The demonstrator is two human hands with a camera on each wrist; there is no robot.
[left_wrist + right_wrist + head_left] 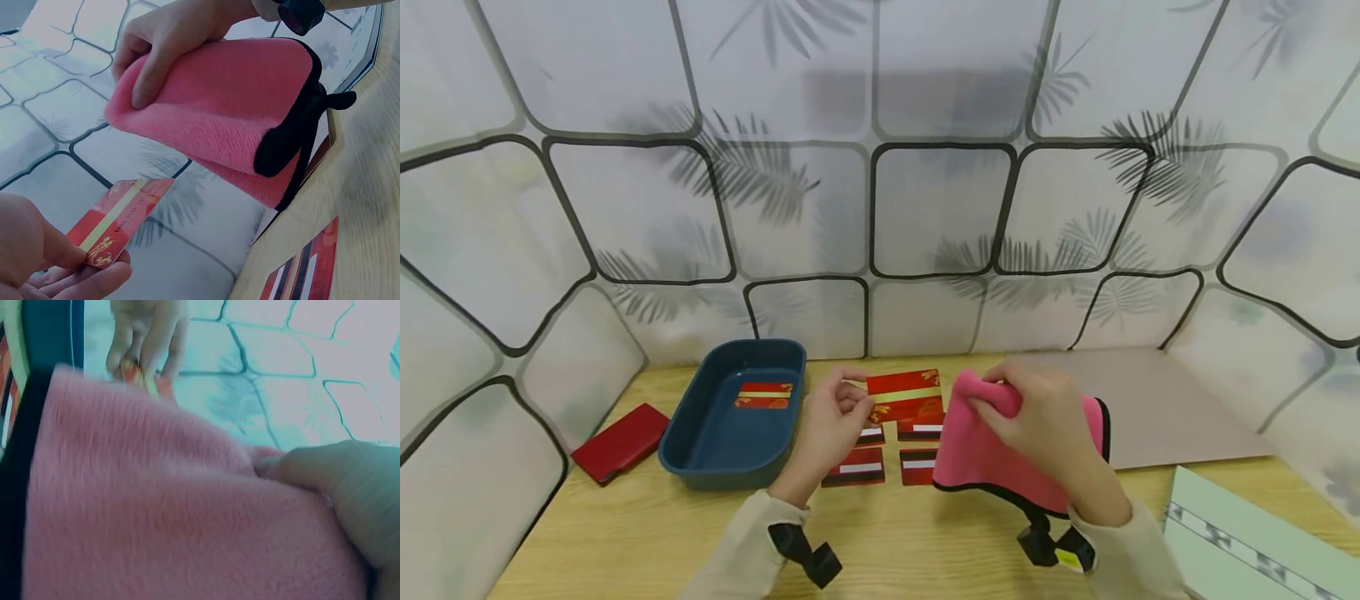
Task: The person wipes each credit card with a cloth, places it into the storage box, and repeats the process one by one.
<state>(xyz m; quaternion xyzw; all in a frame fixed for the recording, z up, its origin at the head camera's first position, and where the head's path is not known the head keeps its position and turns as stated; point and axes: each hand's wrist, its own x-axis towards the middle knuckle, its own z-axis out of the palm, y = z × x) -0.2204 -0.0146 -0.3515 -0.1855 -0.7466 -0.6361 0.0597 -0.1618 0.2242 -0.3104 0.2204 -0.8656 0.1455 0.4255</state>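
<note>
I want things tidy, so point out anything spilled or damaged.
Nothing stands out: no spill or visible damage. The left hand holds an unbent red card, the right hand grips a pink cloth, and the blue tray sits upright.

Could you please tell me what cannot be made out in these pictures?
Head: right end of the lower right card, behind the pink cloth.
Head: part of the green board, past the frame edge.
Left wrist: part of the left hand, past the left edge.
Right wrist: much of the held card, behind left fingers and pink cloth.

Fuzzy, napped pink cloth [225, 94] (plush-looking), glossy held card [904, 396], smooth plastic tray [726, 480], wood-grain tabletop [917, 546]
</note>
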